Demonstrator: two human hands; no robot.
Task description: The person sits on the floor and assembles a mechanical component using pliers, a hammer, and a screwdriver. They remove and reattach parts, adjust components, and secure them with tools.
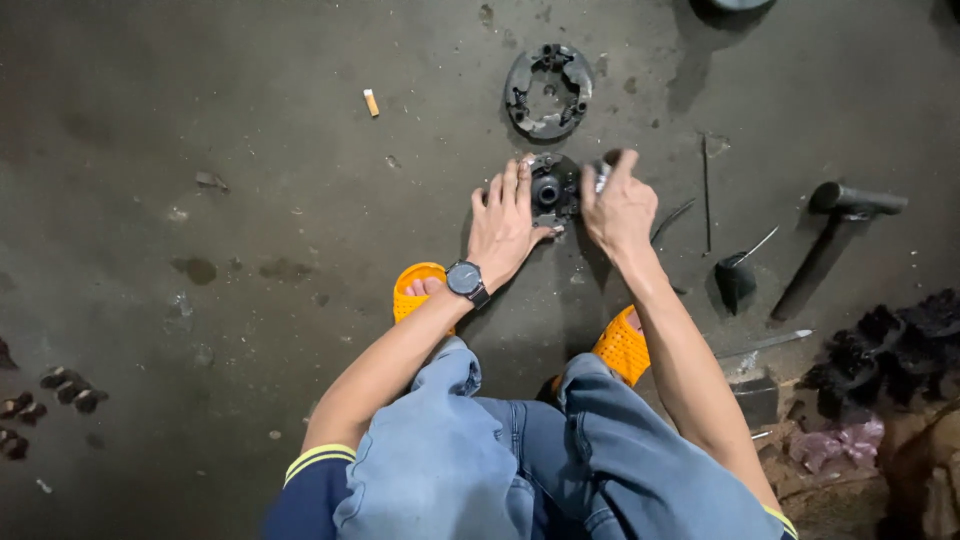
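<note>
A dark round metal clutch-like part (553, 188) lies on the concrete floor in front of me. My left hand (503, 222), with a watch on its wrist, rests flat on the part's left side, fingers spread. My right hand (618, 205) is at the part's right edge, its fingers closed around a small shiny metal piece (601, 176). A second, larger ring-shaped part (548, 90) with several shoes lies farther away on the floor, untouched.
A hammer (826, 238) and thin metal rods (706, 190) lie to the right, with a pile of dark parts (880, 350) at the right edge. A cigarette butt (371, 102) lies upper left. Small dark pieces (60, 388) sit far left. My orange sandals (620, 345) are below the hands.
</note>
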